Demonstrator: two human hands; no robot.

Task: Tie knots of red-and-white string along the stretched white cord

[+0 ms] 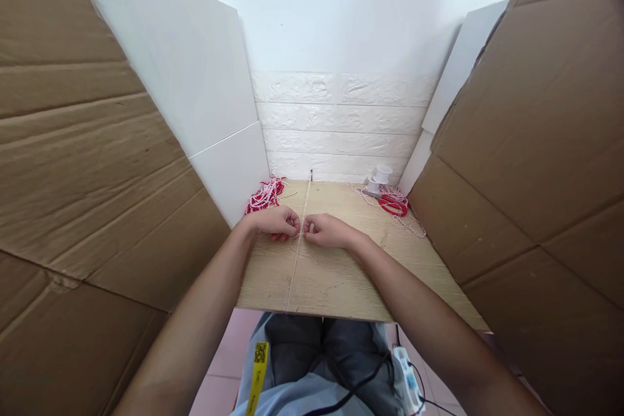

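A pale cord [294, 273] runs taut from a small dark hook [311, 175] at the back of the wooden table down to its front edge. My left hand [279, 222] is just left of the cord, fingers pinched together on thin thread. On the other side, close against the cord, my right hand [324, 230] is curled with thumb and fingertips pressed together, also at the thread. Loose thin thread ends [306, 253] curl out below the fingertips. The upper stretch of the cord, near the hook, looks thicker and knotted or braided.
Red and white cords [266, 195] lie heaped at the back left. At the back right are red-handled scissors [392, 205], white spools [382, 174] and loose pale cord [408, 226]. Cardboard walls [97, 143] flank the table [336, 286]. A power strip [407, 377] sits below, right.
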